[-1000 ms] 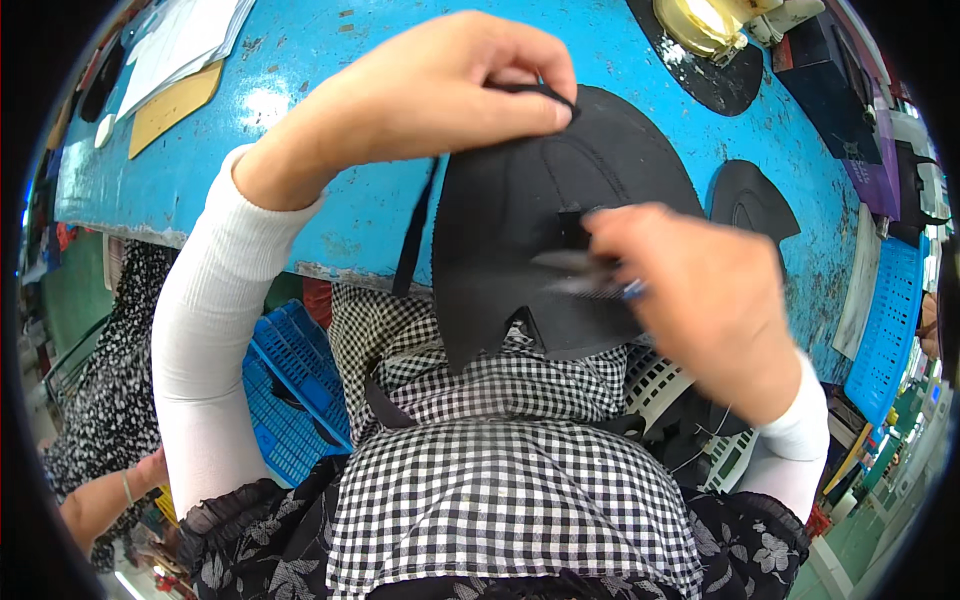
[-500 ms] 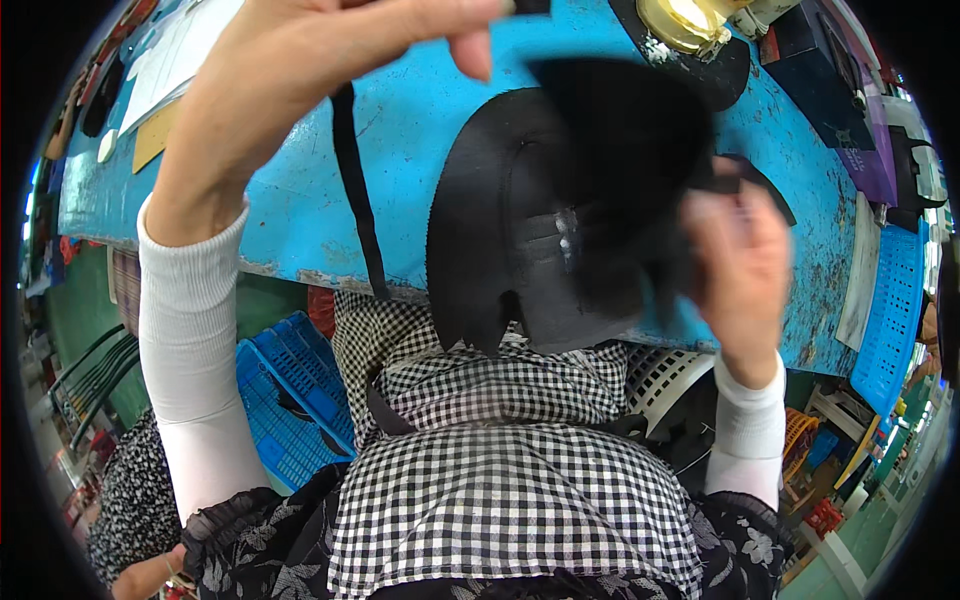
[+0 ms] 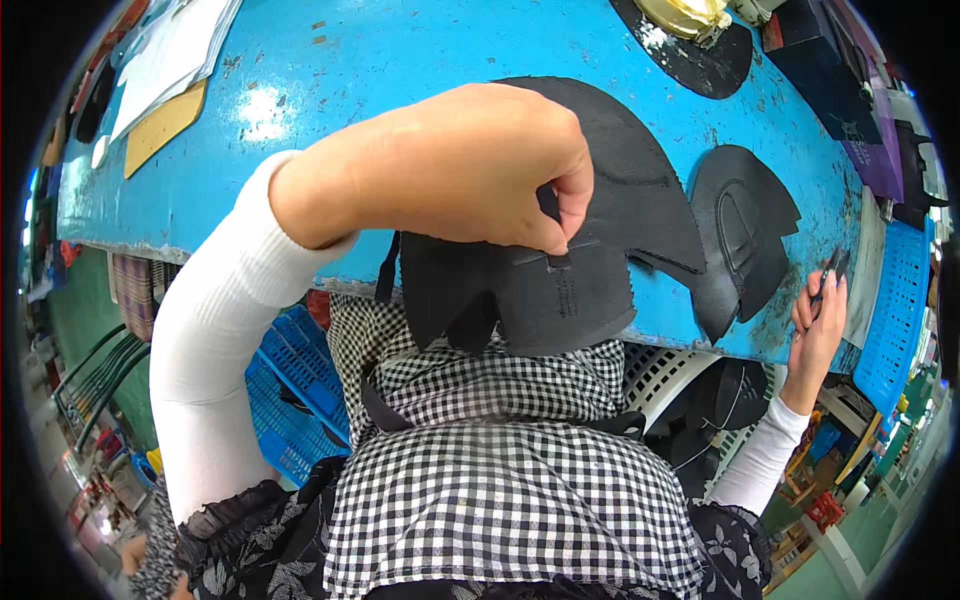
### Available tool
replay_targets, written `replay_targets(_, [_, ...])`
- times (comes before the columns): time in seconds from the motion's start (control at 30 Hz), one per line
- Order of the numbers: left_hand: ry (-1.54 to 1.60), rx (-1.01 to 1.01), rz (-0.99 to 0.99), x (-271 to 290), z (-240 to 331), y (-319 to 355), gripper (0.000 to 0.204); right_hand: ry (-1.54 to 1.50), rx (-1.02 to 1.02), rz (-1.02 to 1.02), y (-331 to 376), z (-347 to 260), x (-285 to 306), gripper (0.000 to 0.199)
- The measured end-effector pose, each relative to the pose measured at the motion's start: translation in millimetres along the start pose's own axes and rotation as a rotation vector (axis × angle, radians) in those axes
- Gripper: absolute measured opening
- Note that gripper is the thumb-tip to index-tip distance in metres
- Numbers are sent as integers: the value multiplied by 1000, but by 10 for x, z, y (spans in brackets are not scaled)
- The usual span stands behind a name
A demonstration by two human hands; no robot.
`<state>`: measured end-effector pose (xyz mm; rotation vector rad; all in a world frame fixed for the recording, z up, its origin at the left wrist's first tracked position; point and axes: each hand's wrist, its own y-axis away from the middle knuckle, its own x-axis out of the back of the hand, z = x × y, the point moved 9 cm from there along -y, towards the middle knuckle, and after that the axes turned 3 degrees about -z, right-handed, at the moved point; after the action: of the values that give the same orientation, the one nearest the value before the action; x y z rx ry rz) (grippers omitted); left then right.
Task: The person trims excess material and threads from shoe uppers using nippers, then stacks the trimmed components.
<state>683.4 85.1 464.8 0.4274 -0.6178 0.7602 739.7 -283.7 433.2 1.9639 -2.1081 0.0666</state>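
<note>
A large curved black shoe-upper-like piece (image 3: 640, 140) with a stitched edge and notches lies at the table's front edge, partly over my lap. My left hand (image 3: 500, 170) is closed above it, thumb and fingers pinching the end of a black strap (image 3: 558, 260) against a small slot in the piece. Most of the strap is hidden under my hand and wrist. Off to the right, my right hand (image 3: 818, 320) is closed round a slim dark hand tool (image 3: 836, 266), its exact kind unclear. Between them lies a smaller notched black piece (image 3: 745, 235) with a stitched loop outline.
A yellowish tub (image 3: 690, 18) sits on a black disc at the far right, near dark boxes (image 3: 820, 80). Papers (image 3: 175, 60) lie far left. Blue baskets (image 3: 300, 375) and a white basket (image 3: 660, 385) stand below the table edge; another blue basket (image 3: 895, 310) is at right.
My left hand has come down and right from the far side onto the large piece. My right hand has moved right, away from the black pieces, and the smaller piece now rests on the table.
</note>
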Motion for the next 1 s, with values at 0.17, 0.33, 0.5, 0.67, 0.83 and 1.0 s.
replay_targets(0.17, [-122, 36, 32, -46, 19, 26, 10, 296, 414, -480, 439, -771, -1228, 15])
replay_targets(0.33, [-386, -52, 253, 133, 32, 94, 17, 700, 964, -979, 966, -998, -2523, 18])
replay_targets(0.5, [-142, 82, 123, 128, -156, 76, 18, 913, 1027, -1097, 990, -892, -2634, 17])
replay_targets(0.67, [-172, 110, 84, 126, -167, 66, 15, 747, 1005, -1116, 914, -995, -2678, 14])
replay_targets(0.83, [-270, 141, -8, 97, -189, 5, 16, 990, 1049, -944, 879, -971, -2771, 15])
replay_targets(1.0, [-139, 216, -128, 104, -215, 7, 15, 898, 913, -963, 792, -1012, -2736, 18])
